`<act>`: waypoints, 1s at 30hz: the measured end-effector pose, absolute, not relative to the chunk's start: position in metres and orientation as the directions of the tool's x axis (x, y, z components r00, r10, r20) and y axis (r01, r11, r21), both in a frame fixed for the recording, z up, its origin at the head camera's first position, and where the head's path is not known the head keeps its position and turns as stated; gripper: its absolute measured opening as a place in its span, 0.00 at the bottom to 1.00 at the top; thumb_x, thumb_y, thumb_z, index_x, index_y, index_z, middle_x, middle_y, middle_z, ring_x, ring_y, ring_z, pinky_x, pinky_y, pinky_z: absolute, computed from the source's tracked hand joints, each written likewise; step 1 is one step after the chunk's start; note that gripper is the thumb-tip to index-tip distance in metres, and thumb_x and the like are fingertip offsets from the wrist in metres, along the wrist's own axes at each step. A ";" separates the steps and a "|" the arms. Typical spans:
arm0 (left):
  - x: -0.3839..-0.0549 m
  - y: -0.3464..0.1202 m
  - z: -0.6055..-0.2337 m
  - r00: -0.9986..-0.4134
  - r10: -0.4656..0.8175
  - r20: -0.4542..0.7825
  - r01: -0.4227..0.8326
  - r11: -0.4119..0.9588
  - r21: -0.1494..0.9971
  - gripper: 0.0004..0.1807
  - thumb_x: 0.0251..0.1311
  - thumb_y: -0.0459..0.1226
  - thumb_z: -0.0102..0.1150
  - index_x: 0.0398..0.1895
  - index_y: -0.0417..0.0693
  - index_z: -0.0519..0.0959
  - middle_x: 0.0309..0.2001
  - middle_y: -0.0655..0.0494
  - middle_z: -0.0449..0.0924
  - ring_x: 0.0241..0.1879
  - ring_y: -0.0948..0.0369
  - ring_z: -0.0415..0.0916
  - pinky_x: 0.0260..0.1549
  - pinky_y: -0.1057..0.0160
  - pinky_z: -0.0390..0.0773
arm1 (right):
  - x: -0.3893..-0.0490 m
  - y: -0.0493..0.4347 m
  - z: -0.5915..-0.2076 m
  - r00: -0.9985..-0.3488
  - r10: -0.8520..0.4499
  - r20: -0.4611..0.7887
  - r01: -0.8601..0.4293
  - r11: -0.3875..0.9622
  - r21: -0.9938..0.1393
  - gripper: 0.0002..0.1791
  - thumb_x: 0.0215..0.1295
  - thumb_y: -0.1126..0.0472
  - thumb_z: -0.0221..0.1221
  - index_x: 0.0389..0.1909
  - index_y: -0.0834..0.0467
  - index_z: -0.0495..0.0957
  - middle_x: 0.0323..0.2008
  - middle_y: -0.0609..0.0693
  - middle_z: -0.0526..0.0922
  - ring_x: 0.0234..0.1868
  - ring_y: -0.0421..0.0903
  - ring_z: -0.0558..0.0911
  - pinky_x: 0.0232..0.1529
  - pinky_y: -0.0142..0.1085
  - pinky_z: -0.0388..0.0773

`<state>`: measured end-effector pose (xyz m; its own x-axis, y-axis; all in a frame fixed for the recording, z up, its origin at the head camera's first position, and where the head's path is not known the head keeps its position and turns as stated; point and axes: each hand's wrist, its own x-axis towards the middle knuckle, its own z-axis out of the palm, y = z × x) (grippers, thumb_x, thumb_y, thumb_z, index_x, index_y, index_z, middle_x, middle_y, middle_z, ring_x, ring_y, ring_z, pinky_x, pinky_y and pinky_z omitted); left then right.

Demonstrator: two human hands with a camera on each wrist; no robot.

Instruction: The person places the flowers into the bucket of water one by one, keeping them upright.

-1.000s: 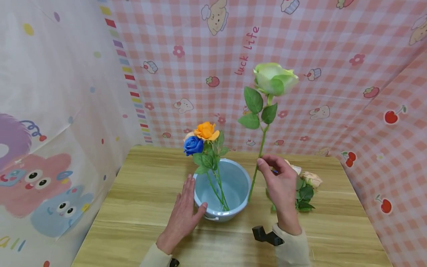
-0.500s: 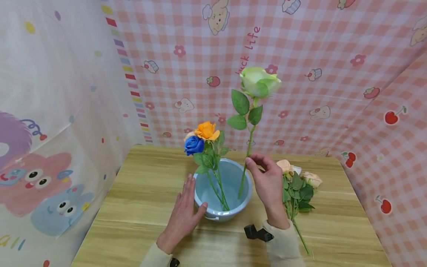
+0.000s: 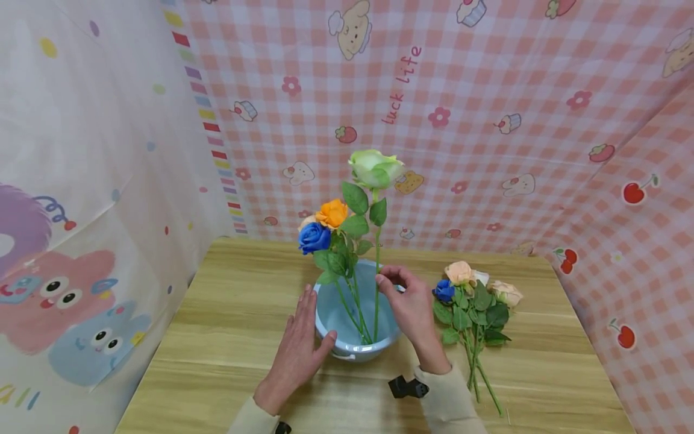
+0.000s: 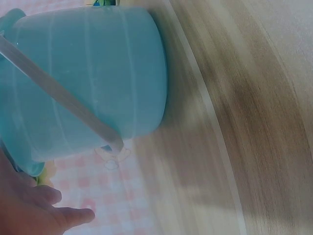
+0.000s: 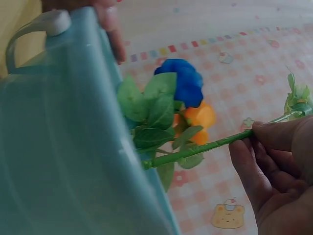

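Pale green rose [image 3: 376,169] held nearly upright in the blue bucket [image 3: 364,353]

From where I stood, its heavy head looked the likeliest trouble: released early, the slim stem [image 3: 378,247] might have slid along the wide wall and tipped over. Its leaves [image 3: 355,198] sat close to the orange rose [image 3: 332,213], so they could have snagged and dragged it askew. The right hand [image 3: 411,307] had thumb and fingertips clamped on the stem; the left hand [image 3: 295,346] lay straight-fingered at the rim, thumb apart, perhaps too light against a knock. The bloom was broad, whitish and green-tinged, its stem long, the lower end inside the bucket
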<state>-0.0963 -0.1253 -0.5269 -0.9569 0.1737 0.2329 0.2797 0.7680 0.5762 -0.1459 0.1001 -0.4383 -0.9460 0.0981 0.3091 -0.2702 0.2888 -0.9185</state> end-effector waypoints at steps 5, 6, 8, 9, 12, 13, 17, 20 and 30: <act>-0.096 -0.125 -0.528 -0.945 0.176 0.276 0.309 0.756 0.577 0.48 0.71 0.52 0.54 0.83 0.38 0.46 0.84 0.46 0.39 0.81 0.45 0.43 0.68 0.28 0.60 | -0.150 0.097 -0.445 -0.955 0.048 0.294 -0.258 0.359 -0.897 0.04 0.65 0.67 0.68 0.39 0.63 0.85 0.33 0.53 0.88 0.35 0.47 0.87 0.37 0.31 0.83; -0.096 -0.125 -0.528 -0.943 0.177 0.281 0.313 0.753 0.579 0.48 0.71 0.51 0.55 0.83 0.37 0.46 0.84 0.46 0.39 0.81 0.45 0.44 0.67 0.28 0.60 | -0.151 0.096 -0.447 -0.956 0.035 0.291 -0.258 0.372 -0.892 0.04 0.65 0.67 0.68 0.39 0.63 0.85 0.33 0.53 0.88 0.35 0.47 0.87 0.37 0.32 0.83; -0.096 -0.125 -0.528 -0.943 0.176 0.281 0.313 0.753 0.579 0.48 0.71 0.51 0.55 0.83 0.38 0.46 0.84 0.46 0.39 0.81 0.46 0.43 0.68 0.28 0.60 | -0.153 0.095 -0.450 -0.960 0.008 0.279 -0.253 0.395 -0.883 0.04 0.65 0.67 0.68 0.39 0.62 0.85 0.32 0.52 0.88 0.35 0.46 0.86 0.36 0.33 0.83; -0.096 -0.125 -0.528 -0.944 0.176 0.281 0.313 0.752 0.580 0.48 0.71 0.51 0.55 0.83 0.38 0.46 0.84 0.46 0.39 0.81 0.46 0.43 0.68 0.28 0.60 | -0.153 0.095 -0.451 -0.963 -0.004 0.271 -0.249 0.402 -0.881 0.03 0.65 0.67 0.68 0.38 0.62 0.85 0.32 0.52 0.88 0.35 0.46 0.86 0.36 0.33 0.82; -0.096 -0.125 -0.528 -0.944 0.176 0.278 0.312 0.749 0.585 0.48 0.71 0.51 0.55 0.83 0.38 0.46 0.84 0.46 0.39 0.81 0.46 0.43 0.68 0.28 0.60 | -0.155 0.093 -0.454 -0.967 -0.037 0.252 -0.243 0.437 -0.866 0.03 0.66 0.67 0.68 0.38 0.61 0.85 0.31 0.50 0.87 0.34 0.46 0.86 0.36 0.35 0.83; -0.096 -0.125 -0.528 -0.944 0.175 0.279 0.312 0.748 0.586 0.48 0.71 0.51 0.55 0.83 0.38 0.46 0.84 0.46 0.39 0.81 0.46 0.43 0.68 0.28 0.60 | -0.155 0.093 -0.455 -0.968 -0.046 0.246 -0.240 0.449 -0.861 0.03 0.66 0.66 0.68 0.38 0.61 0.85 0.31 0.50 0.87 0.34 0.46 0.86 0.36 0.35 0.83; -0.097 -0.125 -0.528 -0.944 0.177 0.278 0.313 0.745 0.589 0.48 0.71 0.51 0.54 0.83 0.38 0.46 0.84 0.46 0.39 0.81 0.46 0.43 0.68 0.28 0.60 | -0.158 0.091 -0.458 -0.972 -0.083 0.221 -0.233 0.500 -0.834 0.03 0.66 0.64 0.68 0.38 0.60 0.85 0.31 0.48 0.87 0.34 0.44 0.86 0.35 0.36 0.83; -0.097 -0.125 -0.528 -0.944 0.179 0.276 0.313 0.747 0.587 0.48 0.72 0.52 0.53 0.83 0.38 0.46 0.84 0.47 0.39 0.81 0.46 0.43 0.68 0.28 0.60 | -0.160 0.090 -0.459 -0.970 -0.109 0.216 -0.240 0.537 -0.809 0.03 0.66 0.64 0.69 0.38 0.59 0.86 0.31 0.47 0.88 0.33 0.43 0.86 0.36 0.38 0.83; -0.096 -0.125 -0.528 -0.945 0.178 0.273 0.310 0.750 0.584 0.48 0.72 0.52 0.53 0.83 0.37 0.46 0.84 0.46 0.39 0.80 0.42 0.46 0.68 0.28 0.60 | -0.169 0.085 -0.459 -0.974 -0.161 0.157 -0.224 0.623 -0.749 0.02 0.66 0.62 0.69 0.37 0.57 0.86 0.30 0.45 0.86 0.33 0.40 0.83 0.37 0.39 0.82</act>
